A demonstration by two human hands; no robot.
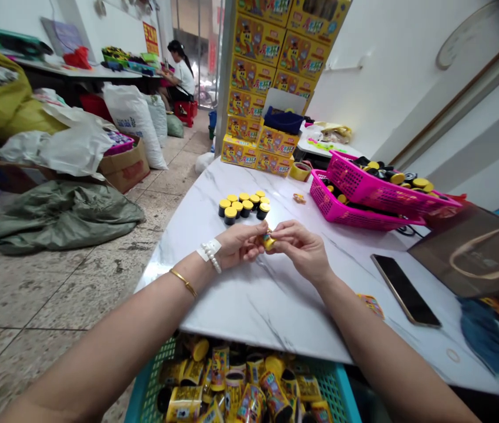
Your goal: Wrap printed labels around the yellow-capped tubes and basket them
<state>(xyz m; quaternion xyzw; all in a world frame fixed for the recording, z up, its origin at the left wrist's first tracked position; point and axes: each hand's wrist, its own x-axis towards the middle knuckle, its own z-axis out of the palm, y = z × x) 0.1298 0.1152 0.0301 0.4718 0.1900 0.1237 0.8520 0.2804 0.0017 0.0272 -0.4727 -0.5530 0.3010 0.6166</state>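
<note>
In front of me, over the white marble-patterned table [227, 299], both my hands meet at a small yellow-capped container [269, 241] with a bit of coloured print. My left hand [243, 244], with bracelets on its wrist, pinches it from the left. From the right, the fingers of my right hand [300, 247] are closed on it too; they hide much of it. Just beyond my hands stands a group of black containers with yellow lids [243, 205]. Below the table edge, a teal basket [350, 392] holds many containers wrapped in yellow printed labels [251, 402].
Pink baskets [377, 191] of black and yellow containers stand at the right, near a phone [405, 291] and a brown paper bag [474, 252]. Printed yellow boxes [255, 76] are stacked at the back, beside a tape roll [301, 171]. A person [181, 76] sits far off.
</note>
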